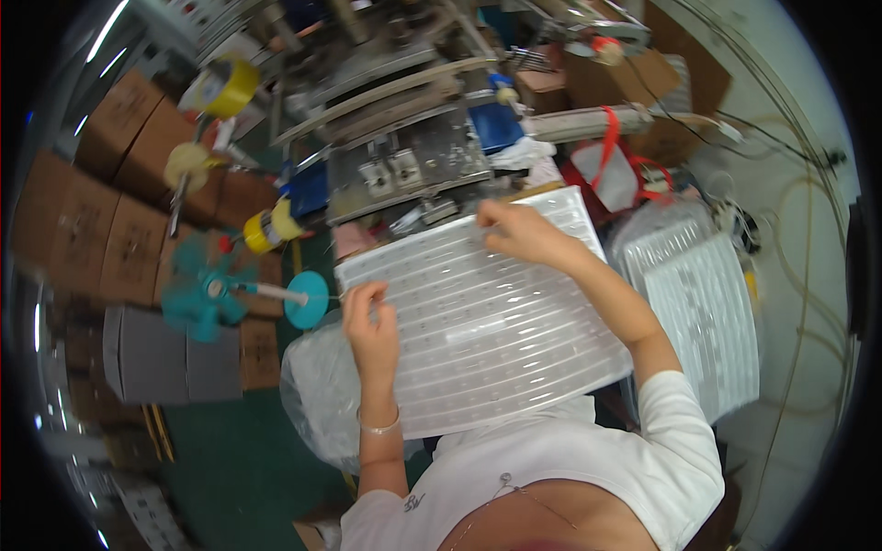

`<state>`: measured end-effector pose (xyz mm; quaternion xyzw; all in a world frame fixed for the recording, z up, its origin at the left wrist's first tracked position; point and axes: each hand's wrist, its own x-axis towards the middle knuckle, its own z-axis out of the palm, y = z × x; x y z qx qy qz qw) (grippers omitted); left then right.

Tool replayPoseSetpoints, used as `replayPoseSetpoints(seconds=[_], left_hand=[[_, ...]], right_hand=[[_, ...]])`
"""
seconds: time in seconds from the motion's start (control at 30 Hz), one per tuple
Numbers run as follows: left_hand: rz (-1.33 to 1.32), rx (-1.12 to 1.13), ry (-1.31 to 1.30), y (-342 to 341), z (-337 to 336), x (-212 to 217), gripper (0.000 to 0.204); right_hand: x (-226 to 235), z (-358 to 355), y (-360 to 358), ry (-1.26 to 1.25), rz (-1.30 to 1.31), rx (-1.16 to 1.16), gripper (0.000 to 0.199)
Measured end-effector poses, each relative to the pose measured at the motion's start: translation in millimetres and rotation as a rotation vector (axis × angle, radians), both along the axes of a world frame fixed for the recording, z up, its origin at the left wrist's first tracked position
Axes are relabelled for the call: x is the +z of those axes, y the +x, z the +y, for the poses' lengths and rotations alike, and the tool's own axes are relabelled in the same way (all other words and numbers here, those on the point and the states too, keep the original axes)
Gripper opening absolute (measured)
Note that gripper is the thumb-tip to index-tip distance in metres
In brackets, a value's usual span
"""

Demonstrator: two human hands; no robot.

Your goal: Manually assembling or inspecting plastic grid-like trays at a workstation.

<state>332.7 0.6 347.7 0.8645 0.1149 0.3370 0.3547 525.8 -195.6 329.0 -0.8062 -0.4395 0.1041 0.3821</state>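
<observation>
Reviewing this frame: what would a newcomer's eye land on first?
The large, pale ribbed panel fills the centre, with the left hand by its far left corner and the right hand near its far edge. The teal fan stands out on the left, and a metal machine sits beyond the panel.

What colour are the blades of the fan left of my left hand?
The fan blades are teal, seen best in the head view.

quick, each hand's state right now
Left hand: half curled by the ribbed panel; grip can't be told.
Right hand: curled at the panel's far side; grip unclear.
</observation>
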Motion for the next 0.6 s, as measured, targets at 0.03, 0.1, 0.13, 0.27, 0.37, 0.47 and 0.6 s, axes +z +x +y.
replayPoseSetpoints(seconds=[0.03,0.1,0.13,0.27,0.37,0.47,0.6], left_hand=[[-0.002,0.021,0.032,2,6,-1,0.032],[0.0,0.041,0.028,16,7,1,0.04],[0.004,0.052,0.0,25,6,4,0.044],[-0.067,0.112,0.313,86,17,19,0.04],[-0.114,0.186,0.585,146,22,41,0.042],[0.241,0.116,0.762,181,20,53,0.042],[0.127,0.019,0.656,172,17,49,0.034]], right_hand=[[0,1,0,0.073,0.075,-0.031,0.023],[0,-3,0,0.135,0.145,-0.047,0.019],[-1,-5,0,0.23,0.157,-0.106,0.018],[14,-9,4,0.412,0.091,-0.259,0.025],[32,3,9,0.439,-0.012,-0.266,0.028],[36,22,29,0.431,-0.111,-0.292,0.026],[46,48,40,0.525,-0.245,-0.365,0.027]])
